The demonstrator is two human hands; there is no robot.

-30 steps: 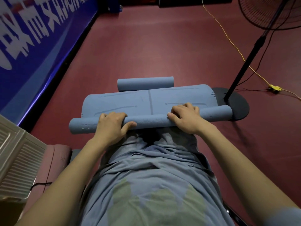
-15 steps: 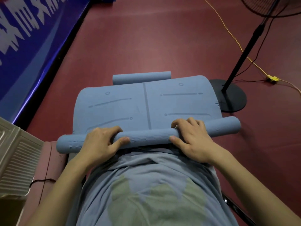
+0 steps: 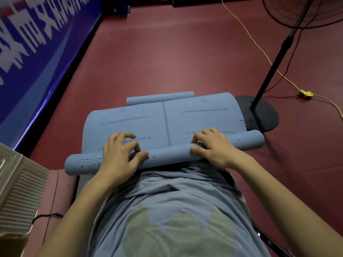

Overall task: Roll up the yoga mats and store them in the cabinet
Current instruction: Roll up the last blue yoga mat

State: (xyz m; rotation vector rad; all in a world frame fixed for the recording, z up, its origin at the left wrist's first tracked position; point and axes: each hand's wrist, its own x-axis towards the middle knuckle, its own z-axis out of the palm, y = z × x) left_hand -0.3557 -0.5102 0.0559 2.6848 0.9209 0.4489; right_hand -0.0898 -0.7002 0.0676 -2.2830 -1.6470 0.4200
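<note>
Compared with the view one second back, more flat mat shows beyond the roll: then only a narrow strip was visible, now a broad panel with printed lines and small circles. The left fingers, earlier draped over the roll, are now lifted and curled above the flat part, with only the thumb and heel of the hand against the roll. The blue yoga mat (image 3: 167, 119) lies on the dark red floor (image 3: 176, 52), its unrolled part stretching away from the person, its far edge curving down beside the round black fan base (image 3: 259, 115). The rolled part (image 3: 167, 156) lies crosswise at the near edge, just in front of the person's grey shirt (image 3: 176, 210), its ends sticking out past both hands. The left hand (image 3: 118, 156) sits over the left portion of the roll; its grip is loose, fingers arched and spread, thumb tip pressed on the roll's top. The right hand (image 3: 213, 145) rests on the right portion, fingers curled over the far side of the roll and thumb along the near side, so the roll lies within that grip. A second, fully rolled blue mat (image 3: 159, 98) lies on the floor touching or just behind the far edge of the flat mat; which one cannot be told. A yellow cable (image 3: 259, 49) crosses the floor toward the right edge, and a blue banner (image 3: 37, 52) runs along the left edge of the floor. A pale ribbed panel (image 3: 16, 191) sits at the near left corner.
</note>
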